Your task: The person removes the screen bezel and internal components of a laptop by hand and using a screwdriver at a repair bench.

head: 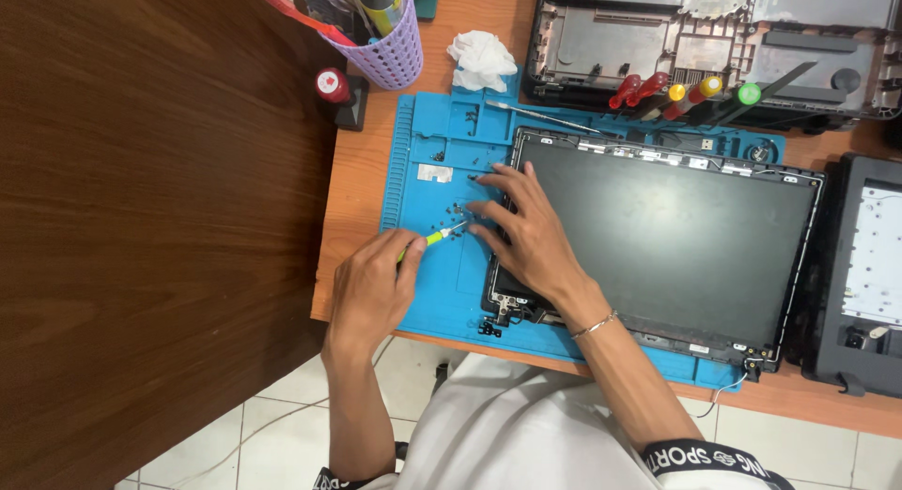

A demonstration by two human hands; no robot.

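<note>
Hands (451, 255) over perhaps screws (458, 208)

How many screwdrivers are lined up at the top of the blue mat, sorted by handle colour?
Red handles: 2
Yellow handles: 2
Green handle: 1
Total in the row: 5
One more, lime green, is in the left hand; the right hand rests on the laptop screen panel.
</note>
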